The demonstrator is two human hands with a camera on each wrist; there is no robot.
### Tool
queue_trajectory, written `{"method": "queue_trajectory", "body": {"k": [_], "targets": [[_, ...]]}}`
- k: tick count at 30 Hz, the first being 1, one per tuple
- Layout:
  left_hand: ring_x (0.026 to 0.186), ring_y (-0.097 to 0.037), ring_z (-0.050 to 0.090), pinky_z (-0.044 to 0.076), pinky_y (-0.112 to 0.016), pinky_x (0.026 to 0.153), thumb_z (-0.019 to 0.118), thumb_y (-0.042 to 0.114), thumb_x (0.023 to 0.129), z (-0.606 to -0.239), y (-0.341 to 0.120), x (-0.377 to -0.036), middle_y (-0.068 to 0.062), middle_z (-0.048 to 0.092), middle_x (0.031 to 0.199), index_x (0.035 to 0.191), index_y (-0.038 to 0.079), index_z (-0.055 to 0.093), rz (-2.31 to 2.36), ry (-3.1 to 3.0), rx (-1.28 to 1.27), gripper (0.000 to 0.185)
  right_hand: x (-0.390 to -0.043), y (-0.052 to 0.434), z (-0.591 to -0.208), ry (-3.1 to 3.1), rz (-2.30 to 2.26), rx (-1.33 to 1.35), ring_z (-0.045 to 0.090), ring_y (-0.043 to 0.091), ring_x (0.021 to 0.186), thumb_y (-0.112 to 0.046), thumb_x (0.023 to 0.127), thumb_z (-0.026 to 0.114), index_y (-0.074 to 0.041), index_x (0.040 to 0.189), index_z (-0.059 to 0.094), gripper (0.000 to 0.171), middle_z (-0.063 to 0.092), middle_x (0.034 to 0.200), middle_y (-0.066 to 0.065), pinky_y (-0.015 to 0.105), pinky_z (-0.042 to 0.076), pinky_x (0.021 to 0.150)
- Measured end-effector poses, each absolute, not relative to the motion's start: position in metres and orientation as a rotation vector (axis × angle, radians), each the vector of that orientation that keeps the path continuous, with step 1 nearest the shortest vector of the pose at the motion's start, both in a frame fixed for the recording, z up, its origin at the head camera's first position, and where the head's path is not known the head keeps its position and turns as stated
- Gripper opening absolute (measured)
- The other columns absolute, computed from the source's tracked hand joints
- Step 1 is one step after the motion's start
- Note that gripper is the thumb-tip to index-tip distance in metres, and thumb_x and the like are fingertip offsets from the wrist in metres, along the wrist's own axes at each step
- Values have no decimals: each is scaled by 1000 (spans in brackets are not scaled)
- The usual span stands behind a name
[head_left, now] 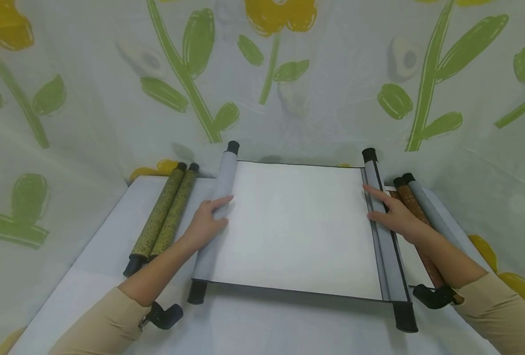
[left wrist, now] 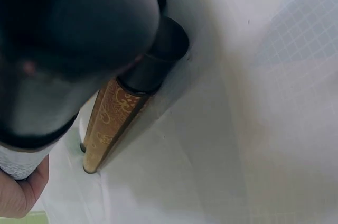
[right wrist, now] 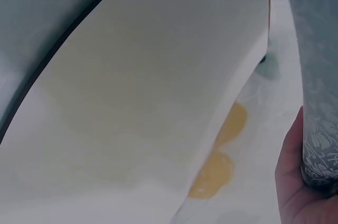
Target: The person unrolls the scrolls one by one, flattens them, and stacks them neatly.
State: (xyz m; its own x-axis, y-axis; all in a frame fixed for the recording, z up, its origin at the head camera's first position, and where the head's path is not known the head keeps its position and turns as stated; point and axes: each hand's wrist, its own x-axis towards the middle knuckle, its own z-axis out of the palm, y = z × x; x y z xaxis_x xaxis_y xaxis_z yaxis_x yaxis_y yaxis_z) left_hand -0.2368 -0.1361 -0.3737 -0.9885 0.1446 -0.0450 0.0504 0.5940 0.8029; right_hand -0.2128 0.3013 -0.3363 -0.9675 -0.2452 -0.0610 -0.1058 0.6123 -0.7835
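Observation:
A hanging scroll point(head_left: 302, 227) lies spread in front of me, its blank white sheet between two pale grey rollers with black end knobs. My left hand point(head_left: 205, 222) grips the left roller point(head_left: 207, 259), with thumb and index finger at its inner side. Across the right roller point(head_left: 389, 256) my right hand point(head_left: 397, 214) keeps hold, its index finger and thumb reaching to the sheet's edge. In the left wrist view a large black knob point(left wrist: 74, 28) blocks much of the view, with part of the left hand point(left wrist: 21, 192) below. The right wrist view shows the right hand point(right wrist: 293, 182) against the patterned grey roller point(right wrist: 322, 86).
Two rolled olive-gold scrolls point(head_left: 158, 222) with black knobs lie on the white table point(head_left: 89, 276) at left. At right, partly behind my right arm, are a brown patterned roller point(head_left: 411, 199) and a grey roller point(head_left: 435, 212). A flower-printed cloth point(head_left: 333, 98) hangs behind.

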Motion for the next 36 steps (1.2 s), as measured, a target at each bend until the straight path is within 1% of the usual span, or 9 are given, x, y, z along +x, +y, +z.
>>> {"method": "queue_trajectory", "body": {"k": [3, 6, 9, 13, 17, 18, 25, 30, 36], "targets": [[119, -37, 42, 37, -56, 97, 51, 3, 86, -375, -137, -237, -25, 39, 131, 141, 17, 46, 1365, 2707, 176, 57, -213, 301, -336, 2684, -1275, -271, 7, 49, 139, -7, 92, 57, -11, 152, 12, 75, 5, 155, 26, 67, 20, 101], [120, -38, 42, 37, -56, 98, 50, 4, 86, -375, -137, -238, -26, 38, 132, 141, 18, 47, 1369, 2705, 177, 57, -213, 302, -337, 2701, -1250, -219, 7, 50, 138, -18, 89, 65, -16, 153, 11, 84, 4, 154, 28, 68, 20, 101], [122, -38, 41, 36, -56, 98, 57, 8, 87, -375, -137, -238, -25, 39, 132, 141, 18, 47, 1366, 2704, 160, 56, -213, 303, -339, 2729, -1215, -163, 9, 51, 138, -28, 81, 74, -20, 153, 12, 96, 5, 153, 31, 69, 21, 100], [123, -40, 40, 36, -57, 99, 72, 16, 81, -374, -136, -238, -24, 41, 132, 140, 18, 48, 1343, 2713, 129, 64, -213, 303, -341, 2751, -1198, -117, 13, 50, 137, -30, 75, 79, -25, 153, 14, 101, 8, 153, 30, 68, 24, 99], [122, -40, 41, 36, -57, 99, 76, 16, 78, -373, -135, -237, -24, 41, 131, 140, 17, 48, 1322, 2726, 132, 68, -213, 302, -340, 2743, -1197, -109, 13, 50, 137, -25, 78, 77, -23, 153, 14, 98, 8, 153, 30, 68, 23, 100], [122, -40, 41, 36, -57, 99, 76, 16, 78, -373, -135, -237, -24, 41, 131, 140, 17, 48, 1316, 2730, 134, 68, -212, 302, -339, 2728, -1202, -132, 10, 51, 137, -24, 79, 76, -20, 153, 13, 97, 6, 153, 30, 69, 20, 101], [126, -41, 38, 34, -57, 101, 69, 9, 81, -372, -140, -236, -23, 40, 135, 139, 15, 49, 1313, 2758, 164, 62, -212, 308, -337, 2687, -1204, -220, 7, 51, 138, -13, 89, 63, -13, 153, 10, 82, 4, 154, 30, 69, 18, 101], [129, -41, 36, 32, -58, 103, 60, 4, 82, -371, -141, -236, -25, 38, 137, 139, 14, 48, 1333, 2742, 170, 60, -211, 313, -338, 2683, -1209, -223, 8, 51, 138, -6, 90, 58, -11, 152, 10, 79, 5, 153, 30, 67, 21, 101], [131, -42, 33, 31, -58, 104, 54, 2, 83, -372, -141, -236, -26, 34, 141, 139, 13, 48, 1357, 2732, 167, 58, -210, 316, -337, 2699, -1213, -227, 8, 51, 137, -5, 89, 57, -10, 152, 11, 78, 7, 153, 31, 66, 20, 101]]}}
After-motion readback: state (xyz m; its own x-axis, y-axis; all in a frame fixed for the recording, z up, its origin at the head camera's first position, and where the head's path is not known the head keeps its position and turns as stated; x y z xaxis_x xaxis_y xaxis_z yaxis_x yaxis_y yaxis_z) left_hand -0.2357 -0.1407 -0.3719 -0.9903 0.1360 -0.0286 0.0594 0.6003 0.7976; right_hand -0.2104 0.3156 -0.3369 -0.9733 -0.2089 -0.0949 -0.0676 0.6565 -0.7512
